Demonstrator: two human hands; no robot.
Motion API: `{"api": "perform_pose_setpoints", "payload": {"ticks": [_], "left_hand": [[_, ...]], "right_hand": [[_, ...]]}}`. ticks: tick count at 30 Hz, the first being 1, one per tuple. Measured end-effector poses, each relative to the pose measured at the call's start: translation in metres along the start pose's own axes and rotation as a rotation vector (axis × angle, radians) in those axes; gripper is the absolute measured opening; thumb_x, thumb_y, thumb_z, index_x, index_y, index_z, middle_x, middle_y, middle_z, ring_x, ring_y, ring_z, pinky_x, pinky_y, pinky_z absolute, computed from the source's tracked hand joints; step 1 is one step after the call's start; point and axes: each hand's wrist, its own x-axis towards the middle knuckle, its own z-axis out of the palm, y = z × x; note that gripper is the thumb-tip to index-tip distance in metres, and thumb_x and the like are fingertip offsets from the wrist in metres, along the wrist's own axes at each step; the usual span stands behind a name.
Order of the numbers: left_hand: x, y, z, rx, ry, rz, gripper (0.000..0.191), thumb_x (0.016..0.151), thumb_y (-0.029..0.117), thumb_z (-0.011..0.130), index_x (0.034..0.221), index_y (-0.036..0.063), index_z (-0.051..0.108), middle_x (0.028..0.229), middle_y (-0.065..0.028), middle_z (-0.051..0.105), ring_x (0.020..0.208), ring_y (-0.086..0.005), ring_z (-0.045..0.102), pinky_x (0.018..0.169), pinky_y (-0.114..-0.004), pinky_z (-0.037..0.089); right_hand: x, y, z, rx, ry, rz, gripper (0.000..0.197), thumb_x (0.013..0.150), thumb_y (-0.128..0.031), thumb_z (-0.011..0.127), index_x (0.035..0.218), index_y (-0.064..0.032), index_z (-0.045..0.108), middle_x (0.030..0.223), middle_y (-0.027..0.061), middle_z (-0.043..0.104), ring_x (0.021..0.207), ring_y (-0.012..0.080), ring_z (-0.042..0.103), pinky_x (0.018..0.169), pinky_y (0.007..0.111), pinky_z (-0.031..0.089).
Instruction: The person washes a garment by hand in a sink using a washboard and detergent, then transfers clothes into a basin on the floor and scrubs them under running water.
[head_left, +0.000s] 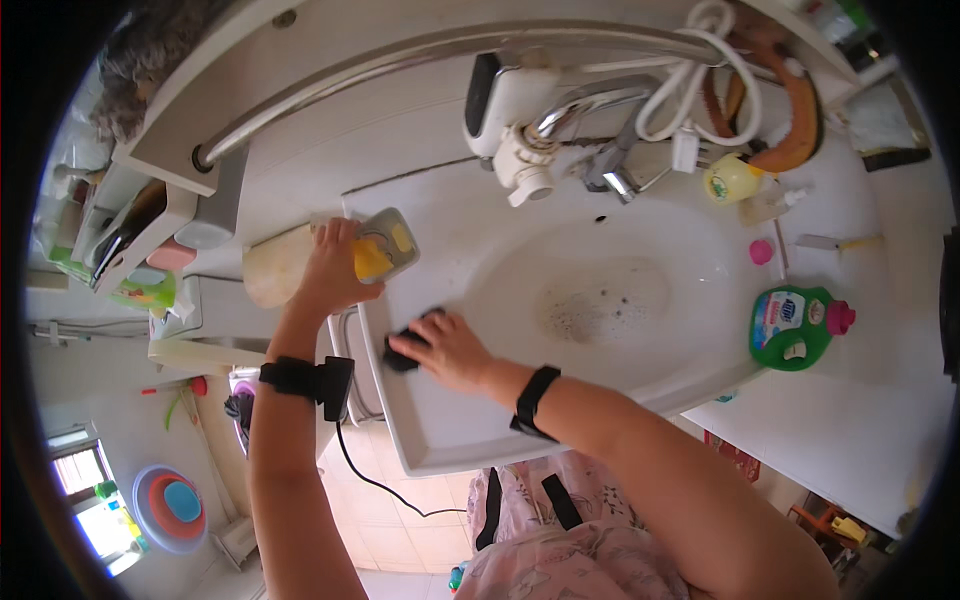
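My left hand (331, 264) grips a small translucent plastic container (406, 264) at the left rim of the white washbasin (420, 427). Something yellow (372, 259) shows inside the container beside my fingers. On the basin's flat left ledge, my right hand (454, 352) presses a dark cloth or sponge (403, 352); its exact kind is partly hidden under the fingers. Dark specks and suds lie around the drain (622, 301) in the bowl.
Behind the bowl stand a chrome faucet (621, 184) and a white tap fitting (525, 161). A white power cord (684, 82) hangs from the metal rail (450, 41). To the right are a green detergent bottle (787, 337) and a yellow bottle (731, 180). A shelf (169, 139) juts out at left.
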Motion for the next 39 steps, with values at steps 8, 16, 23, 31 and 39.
{"api": "perform_pose_setpoints", "payload": {"ticks": [8,16,23,31,39], "left_hand": [[0.024,0.017,0.055,0.027,-0.152,0.166,0.085,0.046,0.024,0.076,0.117,0.0003,0.035,0.114,-0.0186,0.037,0.108,-0.0385,0.034,0.094,-0.044,0.032],[0.016,0.021,0.054,0.158,-0.229,-0.038,0.084,0.046,0.026,0.075,0.118,0.0069,0.035,0.115,-0.0128,0.038,0.11,-0.0334,0.036,0.099,-0.042,0.026],[0.006,0.02,0.06,0.374,-0.215,-0.101,0.083,0.047,0.027,0.074,0.118,0.0077,0.035,0.112,-0.0097,0.039,0.107,-0.0311,0.039,0.095,-0.043,0.031],[-0.015,0.041,0.051,0.097,-0.276,-0.125,0.079,0.046,0.024,0.075,0.113,0.0017,0.039,0.111,-0.0143,0.039,0.102,-0.0346,0.04,0.088,-0.04,0.039],[-0.044,0.025,0.021,-0.007,-0.129,-0.101,0.082,0.048,0.021,0.075,0.116,-0.0012,0.034,0.112,-0.0184,0.039,0.102,-0.0379,0.04,0.086,-0.043,0.039]], "right_hand": [[-0.116,-0.055,-0.027,0.214,-0.28,0.08,0.048,0.068,-0.013,0.06,0.114,-0.0247,0.052,0.11,0.0051,0.048,0.103,0.0244,0.043,0.091,0.039,0.031],[-0.207,-0.017,-0.094,0.177,-0.12,0.419,0.04,0.063,-0.012,0.059,0.102,-0.0198,0.059,0.097,0.0056,0.058,0.091,0.0274,0.054,0.075,0.041,0.044],[-0.25,0.02,-0.157,0.039,-0.235,0.793,0.038,0.067,-0.018,0.057,0.105,-0.0167,0.056,0.088,0.0126,0.058,0.082,0.0335,0.054,0.074,0.041,0.043],[-0.097,0.118,-0.125,0.697,0.268,0.619,0.038,0.071,-0.013,0.054,0.108,-0.0071,0.051,0.096,0.0144,0.059,0.087,0.028,0.057,0.075,0.036,0.045],[0.037,0.107,-0.064,-0.214,0.288,0.649,0.036,0.07,-0.019,0.062,0.105,-0.0155,0.052,0.091,0.0089,0.053,0.088,0.0301,0.051,0.073,0.038,0.043]]}}
